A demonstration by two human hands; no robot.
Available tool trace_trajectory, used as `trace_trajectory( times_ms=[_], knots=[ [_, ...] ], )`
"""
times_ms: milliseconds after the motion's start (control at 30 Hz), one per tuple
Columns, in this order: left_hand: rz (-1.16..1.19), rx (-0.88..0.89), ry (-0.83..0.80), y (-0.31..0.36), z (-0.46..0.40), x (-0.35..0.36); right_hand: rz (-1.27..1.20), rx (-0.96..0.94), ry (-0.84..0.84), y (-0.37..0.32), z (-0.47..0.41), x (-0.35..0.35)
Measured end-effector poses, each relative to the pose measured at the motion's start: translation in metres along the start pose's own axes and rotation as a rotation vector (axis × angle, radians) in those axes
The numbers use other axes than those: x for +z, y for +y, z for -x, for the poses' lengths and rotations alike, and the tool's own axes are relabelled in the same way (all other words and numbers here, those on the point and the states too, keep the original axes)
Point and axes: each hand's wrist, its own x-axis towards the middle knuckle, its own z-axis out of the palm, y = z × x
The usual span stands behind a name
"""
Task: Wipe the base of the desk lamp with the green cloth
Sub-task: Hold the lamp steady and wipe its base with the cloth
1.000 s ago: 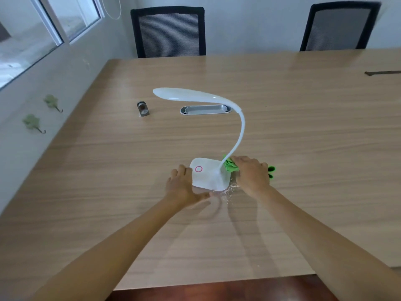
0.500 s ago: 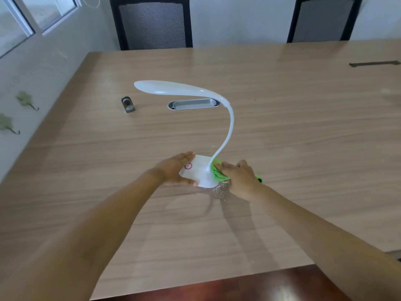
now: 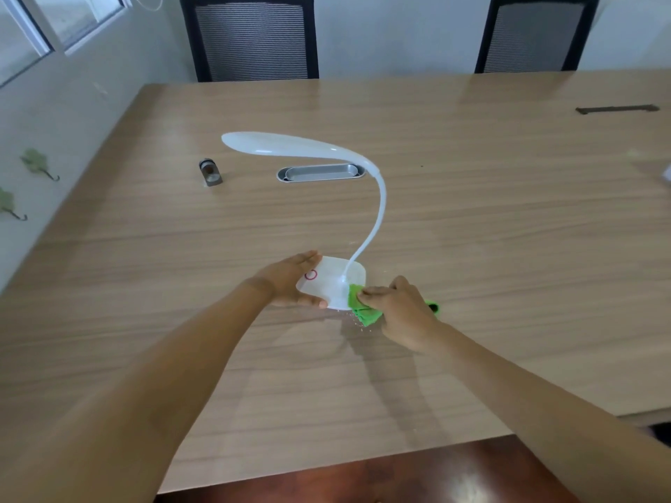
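A white desk lamp with a curved neck [image 3: 377, 212] stands on the wooden table [image 3: 472, 219]. Its flat white base [image 3: 334, 279] bears a small red ring. My left hand [image 3: 290, 279] clasps the base's left side, thumb along its near edge. My right hand [image 3: 403, 308] presses a folded green cloth [image 3: 361, 306] against the near right corner of the base. Part of the cloth pokes out behind the hand. Pale specks lie on the table just in front of the base.
A silver oval cable tray [image 3: 321, 173] is set into the table behind the lamp. A small metal object [image 3: 210, 172] stands to its left. Two black mesh chairs [image 3: 250, 38] stand at the far edge. A dark slot [image 3: 617, 109] lies far right.
The base has turned under my left hand, which moved from its near left corner to its left side. The right hand and cloth slid from behind the neck to the base's near right corner.
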Motion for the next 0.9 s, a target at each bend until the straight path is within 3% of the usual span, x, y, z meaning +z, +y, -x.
trace_trajectory(
  times_ms=[167,367,567,800,900],
  knots=[
    [0.006,-0.013,0.019,0.002,0.001,0.001,-0.142,0.129,0.159,-0.004,-0.015,-0.014],
    [0.004,-0.061,0.007,0.008,0.004,-0.002,-0.008,0.033,0.018,-0.008,0.006,0.002],
    [0.032,-0.107,0.024,0.009,0.014,-0.001,-0.026,-0.004,0.185,-0.02,-0.016,-0.013],
    [0.013,-0.109,0.059,-0.004,0.022,-0.002,0.097,-0.097,0.03,-0.029,-0.009,0.001],
    [0.062,-0.122,0.064,-0.001,0.021,-0.001,0.061,-0.074,0.076,-0.029,-0.011,-0.006]
  ],
)
